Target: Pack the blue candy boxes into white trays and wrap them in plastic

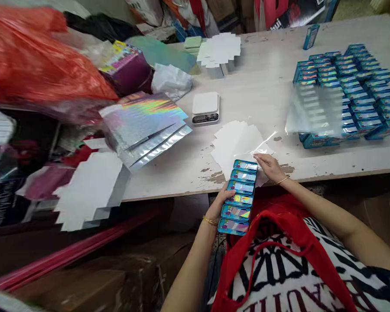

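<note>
My left hand is wrapped round a row of several small blue boxes with shiny, reflective windows, the thumb lying across one box. The row is held tilted in front of my apron, at the table's front edge. Just beyond the far end of the row, my right hand pinches a piece of clear plastic film, its fingers closed. The film stretches over a fan of white sheets on the table. How the film sits against the boxes cannot be made out.
Many blue boxes stand in rows at the right, with clear plastic sleeves lying over some. A white scale stands mid-table. Silvery pouches, stacked white card and a red plastic bag crowd the left.
</note>
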`<state>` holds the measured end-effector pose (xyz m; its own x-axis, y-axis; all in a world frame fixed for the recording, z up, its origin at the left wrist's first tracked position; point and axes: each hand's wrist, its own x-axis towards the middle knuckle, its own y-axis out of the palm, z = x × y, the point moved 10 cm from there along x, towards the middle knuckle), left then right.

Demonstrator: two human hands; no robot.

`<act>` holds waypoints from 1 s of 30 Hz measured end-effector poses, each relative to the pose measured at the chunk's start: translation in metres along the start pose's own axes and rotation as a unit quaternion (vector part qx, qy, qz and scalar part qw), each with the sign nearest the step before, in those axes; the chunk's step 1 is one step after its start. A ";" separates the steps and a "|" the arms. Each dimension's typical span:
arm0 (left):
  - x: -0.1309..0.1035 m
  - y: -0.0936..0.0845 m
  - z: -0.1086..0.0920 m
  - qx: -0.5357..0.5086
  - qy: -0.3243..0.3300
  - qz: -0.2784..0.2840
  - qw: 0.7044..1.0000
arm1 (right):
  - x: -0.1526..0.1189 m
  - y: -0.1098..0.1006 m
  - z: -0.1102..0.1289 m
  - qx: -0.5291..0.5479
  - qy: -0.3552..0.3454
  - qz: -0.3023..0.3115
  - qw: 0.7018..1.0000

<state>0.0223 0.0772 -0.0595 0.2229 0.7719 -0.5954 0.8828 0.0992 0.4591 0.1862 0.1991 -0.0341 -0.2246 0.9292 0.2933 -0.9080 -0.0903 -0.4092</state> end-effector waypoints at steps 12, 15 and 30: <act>0.014 0.027 -0.022 0.033 -0.018 0.024 0.999 | 0.021 -0.007 -0.013 0.077 0.050 0.126 0.988; 0.021 0.033 -0.025 0.045 -0.023 0.025 0.998 | 0.022 -0.010 -0.021 0.079 0.073 0.140 0.984; 0.080 0.011 -0.115 0.541 0.317 -0.071 0.776 | 0.021 -0.018 -0.043 -0.159 0.033 0.105 0.981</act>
<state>0.0026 0.2117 -0.0261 0.1466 0.9891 0.0119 0.7866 -0.1093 -0.6077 0.2134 0.2359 -0.0577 -0.3618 0.9244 0.1206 -0.6847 -0.1757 -0.7073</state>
